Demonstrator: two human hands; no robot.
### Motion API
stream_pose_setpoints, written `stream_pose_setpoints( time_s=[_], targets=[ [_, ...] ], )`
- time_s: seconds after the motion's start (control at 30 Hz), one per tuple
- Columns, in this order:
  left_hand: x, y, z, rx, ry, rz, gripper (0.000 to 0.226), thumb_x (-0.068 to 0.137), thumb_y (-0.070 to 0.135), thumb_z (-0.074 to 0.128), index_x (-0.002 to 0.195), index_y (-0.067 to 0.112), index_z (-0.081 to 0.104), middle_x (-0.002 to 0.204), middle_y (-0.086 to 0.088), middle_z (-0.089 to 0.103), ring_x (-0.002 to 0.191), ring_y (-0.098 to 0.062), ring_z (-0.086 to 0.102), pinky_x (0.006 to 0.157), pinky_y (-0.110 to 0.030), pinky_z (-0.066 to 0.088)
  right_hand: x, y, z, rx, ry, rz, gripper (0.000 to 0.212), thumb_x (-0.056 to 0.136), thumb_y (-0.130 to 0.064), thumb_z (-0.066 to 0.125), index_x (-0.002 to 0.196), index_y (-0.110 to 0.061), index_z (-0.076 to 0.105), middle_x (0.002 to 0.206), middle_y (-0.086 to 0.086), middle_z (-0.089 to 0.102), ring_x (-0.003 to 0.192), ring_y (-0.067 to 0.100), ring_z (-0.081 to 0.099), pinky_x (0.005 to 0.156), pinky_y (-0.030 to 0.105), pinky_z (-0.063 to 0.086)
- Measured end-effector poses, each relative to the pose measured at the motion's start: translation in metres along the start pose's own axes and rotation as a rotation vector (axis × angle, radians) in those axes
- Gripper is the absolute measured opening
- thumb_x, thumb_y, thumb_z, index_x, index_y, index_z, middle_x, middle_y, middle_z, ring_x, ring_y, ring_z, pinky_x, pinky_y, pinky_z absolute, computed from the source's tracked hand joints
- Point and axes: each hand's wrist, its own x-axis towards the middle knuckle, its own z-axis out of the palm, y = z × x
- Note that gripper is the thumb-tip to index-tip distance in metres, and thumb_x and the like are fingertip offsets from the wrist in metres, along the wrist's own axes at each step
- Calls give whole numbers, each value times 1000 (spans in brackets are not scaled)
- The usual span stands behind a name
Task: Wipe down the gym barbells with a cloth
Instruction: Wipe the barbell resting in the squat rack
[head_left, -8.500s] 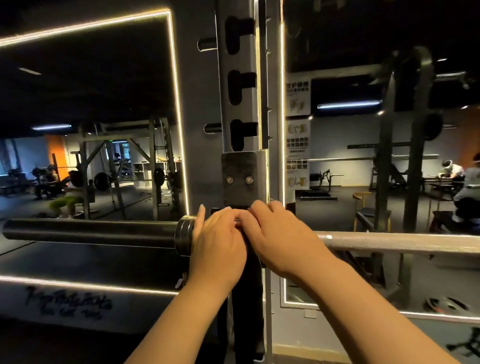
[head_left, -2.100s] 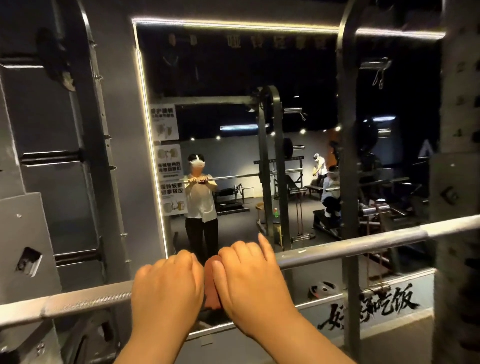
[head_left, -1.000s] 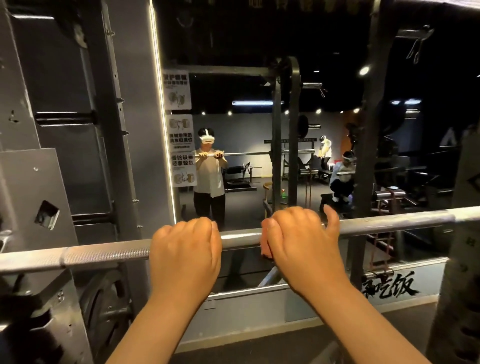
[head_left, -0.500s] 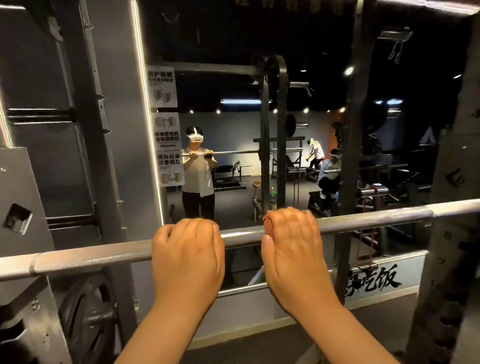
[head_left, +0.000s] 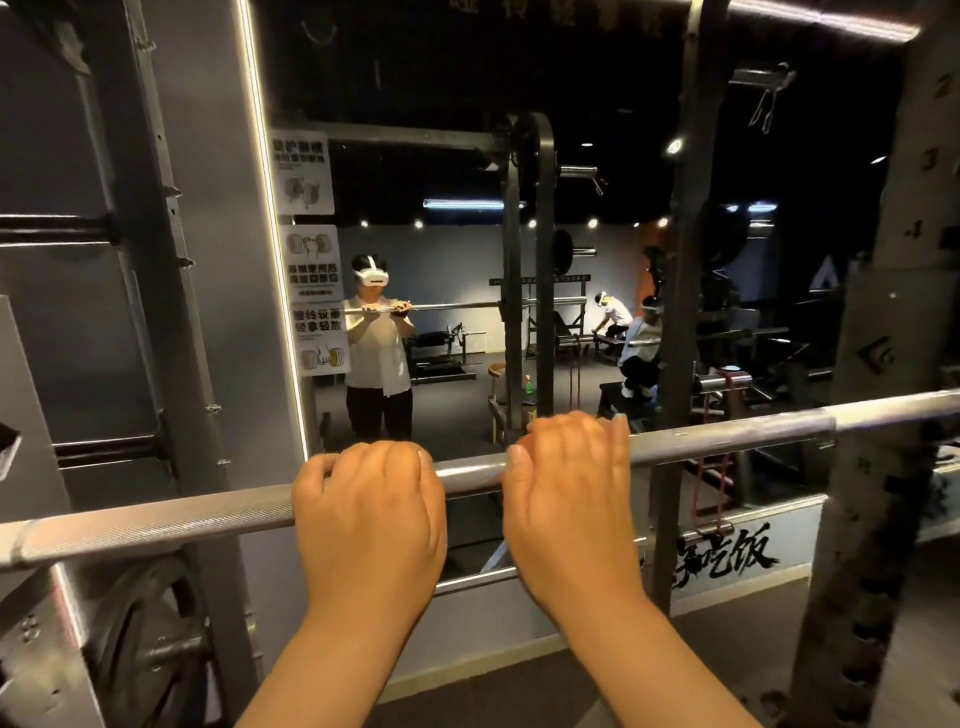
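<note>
Across the middle of the view, both grips are clamped over the barbell (head_left: 156, 526) from above. The left hand (head_left: 369, 514) and right hand (head_left: 569, 499) have their fingers hooked over its far side, and a short gap of bare shaft shows between them. No cloth shows from here; whether one is folded under a palm I cannot tell.

The bar's long axis runs left to right, its right end sitting higher in the picture. Any wiping stroke would therefore likely slide sideways along it. The long stretch toward the rack upright (head_left: 883, 467) lies right of the right hand, which is nearer to it, and the left hand is nearer the left stretch.

The steel looks silver-grey, knurled left of the left hand and smooth and glossy between and just right of the hands. Beyond it stands a wall mirror (head_left: 447, 415).
</note>
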Motion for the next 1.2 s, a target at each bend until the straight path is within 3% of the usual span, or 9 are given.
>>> stream_pose_setpoints(
  time_s=[0.1, 0.23, 0.43, 0.63, 0.73, 0.87, 0.97, 1.1, 1.2],
  targets=[
    [3, 12, 3, 1, -20, -8, 38, 99, 34, 32, 87, 26, 67, 81, 9, 64, 83, -18, 63, 92, -44, 36, -6, -16, 8, 85, -8, -159, 35, 105, -34, 30, 120, -18, 57, 120, -2, 56, 127, 21, 48, 126, 48, 14],
    [-1, 13, 9, -6, -53, 61, 30, 99, 30, 40, 93, 24, 68, 87, 7, 66, 88, -20, 64, 95, -46, 41, 1, 17, -2, 34, -90, -302, 39, 105, -39, 33, 133, -22, 54, 129, -6, 57, 133, 17, 46, 126, 44, 15],
    [-8, 10, 12, -4, -12, 86, 35, 102, 33, 38, 105, 22, 71, 93, 6, 66, 90, -22, 63, 93, -46, 42, 1, 29, -3, 107, 55, 22, 37, 106, -38, 25, 121, -25, 57, 122, -10, 52, 134, 18, 42, 126, 51, 9],
    [-10, 10, 15, -21, 15, 79, 29, 101, 29, 44, 107, 21, 71, 95, 5, 67, 91, -22, 63, 95, -47, 42, 0, 29, -7, 20, -139, -245, 45, 107, -47, 27, 142, -25, 46, 139, -10, 49, 142, 13, 36, 127, 45, 10],
    [-11, 11, 15, -19, 23, 74, 29, 99, 31, 46, 108, 21, 72, 96, 5, 68, 92, -22, 63, 95, -48, 43, 7, 64, -18, -53, -126, -132, 56, 106, -56, 19, 148, -26, 41, 146, -10, 46, 147, 11, 30, 128, 43, 2],
    [-12, 14, 17, -38, 20, 40, 33, 101, 31, 41, 108, 21, 72, 100, 5, 68, 97, -22, 64, 100, -48, 41, 2, 46, -13, 37, -18, 41, 52, 105, -49, 18, 135, -21, 51, 136, -5, 49, 145, 21, 32, 128, 46, 3],
    [-12, 17, 18, -55, 10, 23, 36, 101, 31, 38, 111, 21, 70, 103, 5, 68, 102, -22, 64, 104, -51, 37, -4, 25, -5, 43, -57, -68, 48, 106, -47, 24, 137, -20, 50, 137, -4, 49, 143, 21, 35, 127, 50, 10],
    [-15, 16, 21, -58, 10, 46, 38, 101, 32, 36, 116, 20, 70, 108, 3, 68, 105, -24, 64, 107, -51, 35, 1, 52, -15, -5, -141, -256, 46, 107, -49, 31, 144, -25, 45, 141, -8, 49, 143, 15, 36, 126, 45, 17],
    [-17, 13, 23, -79, 17, 50, 39, 101, 33, 37, 119, 19, 70, 112, 2, 68, 108, -24, 63, 109, -53, 35, -4, 58, -14, 63, -72, -197, 46, 106, -41, 36, 149, -25, 43, 145, -7, 45, 147, 18, 31, 125, 48, 19]
  ],
)
